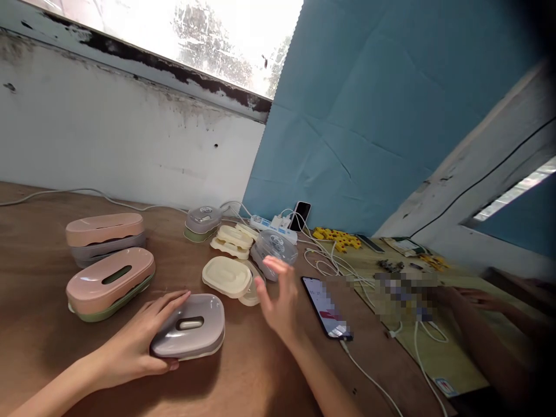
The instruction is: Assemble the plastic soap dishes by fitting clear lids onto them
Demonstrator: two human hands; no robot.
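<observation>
My left hand grips the left end of a glossy grey oval plastic box that sits on the brown table. A slot opens in the middle of its top, and something pale shows through. My right hand is raised with fingers apart and holds nothing. Beside it lie a cream oval plastic lid and a translucent grey oval lid. Farther back, several cream plastic pieces are piled together. A pink box with a green base rests left of my left hand.
Behind it stands a pink-and-grey box. A small grey-and-green box is near the wall. A plugged-in phone lies to the right, by a power strip, white cables and yellow pieces. Another person's arms are at far right.
</observation>
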